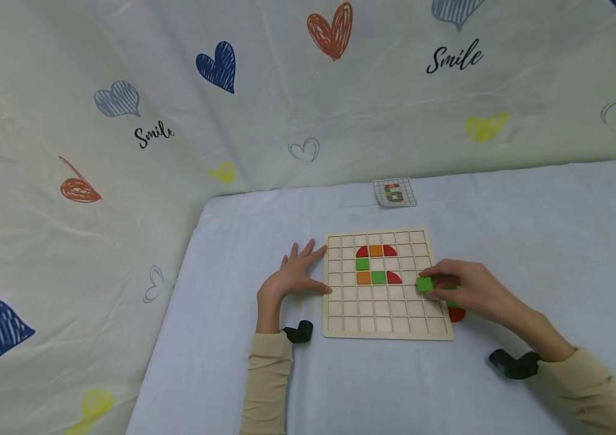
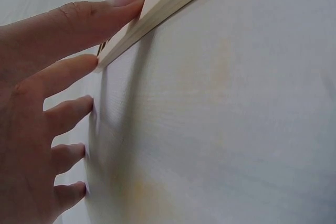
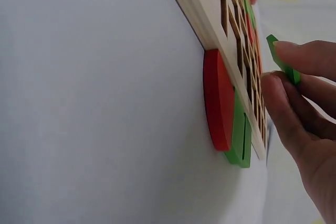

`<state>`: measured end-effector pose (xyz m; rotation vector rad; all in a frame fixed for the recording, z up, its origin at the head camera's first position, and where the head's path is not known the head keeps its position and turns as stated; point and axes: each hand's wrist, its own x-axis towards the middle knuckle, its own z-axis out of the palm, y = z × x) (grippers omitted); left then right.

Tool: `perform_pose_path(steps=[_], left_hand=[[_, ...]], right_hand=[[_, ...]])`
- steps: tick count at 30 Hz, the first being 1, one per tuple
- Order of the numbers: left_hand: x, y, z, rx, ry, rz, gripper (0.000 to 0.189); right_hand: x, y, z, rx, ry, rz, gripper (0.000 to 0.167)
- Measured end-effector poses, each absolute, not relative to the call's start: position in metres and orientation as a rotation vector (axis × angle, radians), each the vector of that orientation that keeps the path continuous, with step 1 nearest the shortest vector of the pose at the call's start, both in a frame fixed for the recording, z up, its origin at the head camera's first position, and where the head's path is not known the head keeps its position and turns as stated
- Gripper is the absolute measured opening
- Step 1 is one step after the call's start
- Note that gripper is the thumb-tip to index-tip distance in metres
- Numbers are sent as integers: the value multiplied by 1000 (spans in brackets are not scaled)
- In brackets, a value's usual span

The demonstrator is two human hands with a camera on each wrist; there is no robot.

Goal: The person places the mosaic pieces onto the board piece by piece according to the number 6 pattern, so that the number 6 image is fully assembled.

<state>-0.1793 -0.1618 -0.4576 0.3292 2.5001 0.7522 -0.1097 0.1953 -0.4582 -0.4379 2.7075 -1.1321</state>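
Note:
A wooden grid board (image 1: 348, 309) lies on the white-covered table. In its cells sit red quarter-round pieces (image 1: 394, 277), orange square pieces (image 1: 363, 278) and green square pieces (image 1: 362, 264). My right hand (image 1: 468, 290) pinches a loose green square block (image 1: 424, 284) between thumb and fingers, over the board's right side. Fingers spread, my left hand (image 1: 294, 275) rests at the left edge; its thumb touches the rim in the left wrist view. Beside the right edge, partly covered by my right hand in the head view, lie a red rounded piece (image 3: 218, 100) and green pieces (image 3: 240, 140).
Behind the board lies a pattern card (image 1: 395, 193) showing a coloured figure on a grid. A white cloth with printed hearts (image 1: 331, 30) hangs at the back and left. Black wrist devices (image 1: 514, 364) sit at both sleeves.

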Motion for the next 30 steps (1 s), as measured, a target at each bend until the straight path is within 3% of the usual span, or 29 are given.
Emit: perform_pose_path(steps=[30], left_hand=[[-181,-163,-460,331,2501,737,98]], right_hand=[[-122,157,-466,-658,2711,-1044,28]])
